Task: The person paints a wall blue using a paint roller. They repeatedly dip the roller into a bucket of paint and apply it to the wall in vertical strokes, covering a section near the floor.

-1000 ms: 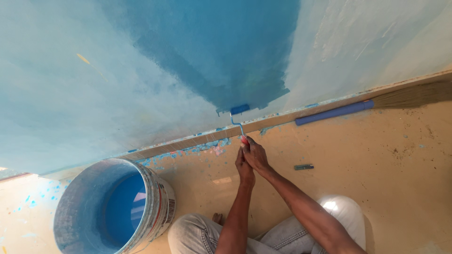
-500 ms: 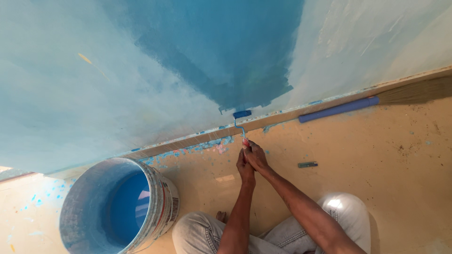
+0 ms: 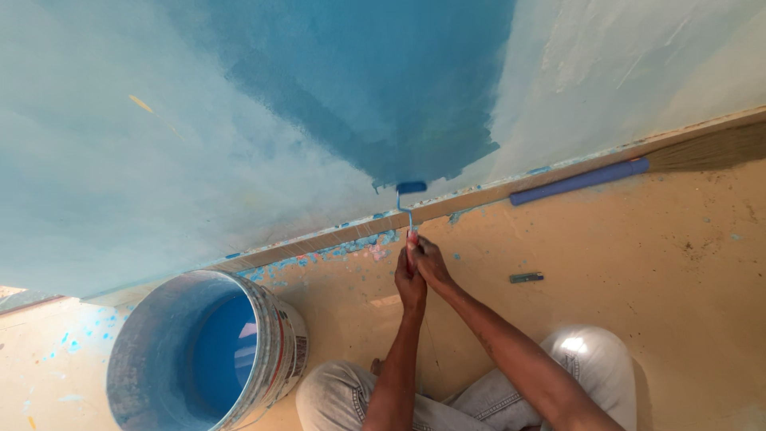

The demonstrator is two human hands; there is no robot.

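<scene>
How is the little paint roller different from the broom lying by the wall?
The paint roller is small, with a thin wire frame; the broom is long, with a thick blue handle and brown bristles. The roller is held up against the wall by the left hand and right hand; the broom lies untouched on the floor. Both have blue on them.

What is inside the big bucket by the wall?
The bucket holds blue paint, pooled low, with its inner walls smeared blue. The near rim hides the paint's lower edge, so its depth cannot be judged.
</scene>
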